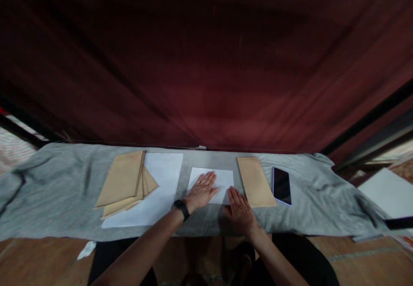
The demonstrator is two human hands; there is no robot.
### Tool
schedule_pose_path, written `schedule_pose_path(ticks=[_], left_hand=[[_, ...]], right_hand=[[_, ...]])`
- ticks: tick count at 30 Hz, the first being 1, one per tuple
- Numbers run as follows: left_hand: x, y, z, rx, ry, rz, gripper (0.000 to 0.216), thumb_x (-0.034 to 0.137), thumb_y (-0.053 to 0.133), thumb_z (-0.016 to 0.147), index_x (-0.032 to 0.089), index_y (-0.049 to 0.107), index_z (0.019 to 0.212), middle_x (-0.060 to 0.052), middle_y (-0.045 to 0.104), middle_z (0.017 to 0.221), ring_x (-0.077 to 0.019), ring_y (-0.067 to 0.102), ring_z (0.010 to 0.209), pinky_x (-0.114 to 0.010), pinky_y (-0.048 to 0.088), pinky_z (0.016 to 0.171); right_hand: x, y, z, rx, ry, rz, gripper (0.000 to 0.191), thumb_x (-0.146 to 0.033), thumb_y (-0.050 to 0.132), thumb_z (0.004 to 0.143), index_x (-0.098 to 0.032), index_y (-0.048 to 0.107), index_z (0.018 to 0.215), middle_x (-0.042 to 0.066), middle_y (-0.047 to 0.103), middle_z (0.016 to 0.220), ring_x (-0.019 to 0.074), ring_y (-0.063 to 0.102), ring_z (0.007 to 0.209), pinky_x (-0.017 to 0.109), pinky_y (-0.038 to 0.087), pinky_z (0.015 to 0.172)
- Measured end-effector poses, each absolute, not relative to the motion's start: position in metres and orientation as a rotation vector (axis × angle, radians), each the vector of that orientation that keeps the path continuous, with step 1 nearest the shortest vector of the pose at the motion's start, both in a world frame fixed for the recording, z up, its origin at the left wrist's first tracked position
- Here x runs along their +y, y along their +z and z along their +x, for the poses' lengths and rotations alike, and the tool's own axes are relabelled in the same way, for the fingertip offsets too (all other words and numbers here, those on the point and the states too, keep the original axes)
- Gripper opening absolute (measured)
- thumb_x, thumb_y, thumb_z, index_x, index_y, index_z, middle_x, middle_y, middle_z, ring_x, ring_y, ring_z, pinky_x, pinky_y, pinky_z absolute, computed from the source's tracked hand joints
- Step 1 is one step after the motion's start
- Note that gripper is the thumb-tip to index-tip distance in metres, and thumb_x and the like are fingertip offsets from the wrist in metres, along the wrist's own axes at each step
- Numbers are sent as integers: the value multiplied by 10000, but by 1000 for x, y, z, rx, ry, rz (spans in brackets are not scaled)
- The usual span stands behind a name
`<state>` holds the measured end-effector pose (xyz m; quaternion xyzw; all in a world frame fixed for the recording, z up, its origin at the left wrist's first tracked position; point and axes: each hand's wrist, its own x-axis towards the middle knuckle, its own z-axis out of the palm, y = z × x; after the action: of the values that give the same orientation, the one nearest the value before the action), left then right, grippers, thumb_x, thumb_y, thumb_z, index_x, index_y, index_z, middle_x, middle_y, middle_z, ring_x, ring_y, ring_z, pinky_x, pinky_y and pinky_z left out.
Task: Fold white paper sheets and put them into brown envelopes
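Note:
A small folded white sheet (219, 179) lies in the middle of a grey cloth-covered table (58, 195). My left hand (202, 190), with a black watch on its wrist, rests flat and open on the sheet's left half. My right hand (240, 209) lies flat with fingers stretched, fingertips at the sheet's near right corner. A single brown envelope (256, 181) lies just right of the sheet. A stack of brown envelopes (126, 181) sits to the left on larger white sheets (161, 182).
A black phone (282, 185) lies face up right of the single envelope. A dark red curtain (206, 62) hangs behind the table. A white board (387, 191) sits at the far right. Wooden floor shows below the table's near edge.

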<state>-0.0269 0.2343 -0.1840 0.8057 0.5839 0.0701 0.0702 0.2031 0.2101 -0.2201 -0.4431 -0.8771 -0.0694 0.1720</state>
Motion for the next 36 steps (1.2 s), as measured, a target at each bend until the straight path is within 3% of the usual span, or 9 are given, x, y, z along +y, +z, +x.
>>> schedule_pose_path(ticks=[7,14,19,25,32,36], left_hand=[[253,-193,-25,1868,330,2432,655,527,237,1033,154,262,1572,-136,348,1604,-242,267,1508,-481,206,1223],[221,-198,-18,1886,400,2512,650,511,287,1033,130,276,1559,-151,357,1598,-241,281,1502,-477,214,1230],[204,-197,-17,1855,417,2506,570,397,277,1041,162,286,1559,-116,379,1592,-220,310,1491,-464,240,1226],[214,-198,-25,1850,399,2456,618,188,365,938,118,312,1549,-129,381,1589,-210,346,1473,-405,282,1208],[228,-195,-33,1937,404,2460,530,243,339,992,189,399,1516,-79,411,1579,-237,320,1484,-472,240,1224],[230,-194,-32,1977,431,2428,515,267,341,1000,209,415,1507,-52,420,1577,-236,312,1488,-474,236,1228]], right_hand=[[210,-217,203,-2486,-158,-1260,554,-370,456,980,-97,475,1462,177,523,1477,295,532,1316,436,410,1082],[218,-195,195,-2449,-24,-1350,448,-369,406,1020,-158,606,1362,132,609,1398,291,563,1289,488,350,1137],[227,-179,175,-2481,83,-1251,507,-365,327,1049,-113,507,1451,135,503,1498,257,469,1392,450,378,1144],[234,-182,145,-2528,203,-1107,518,-356,282,1063,-135,420,1511,101,496,1511,190,439,1414,399,399,1157],[242,-200,139,-2495,94,-1098,497,-309,302,1054,-158,412,1515,113,480,1523,241,422,1424,501,359,1173],[250,-204,139,-2546,39,-1122,491,-265,294,1049,-168,414,1515,98,465,1535,226,389,1446,486,338,1184]])
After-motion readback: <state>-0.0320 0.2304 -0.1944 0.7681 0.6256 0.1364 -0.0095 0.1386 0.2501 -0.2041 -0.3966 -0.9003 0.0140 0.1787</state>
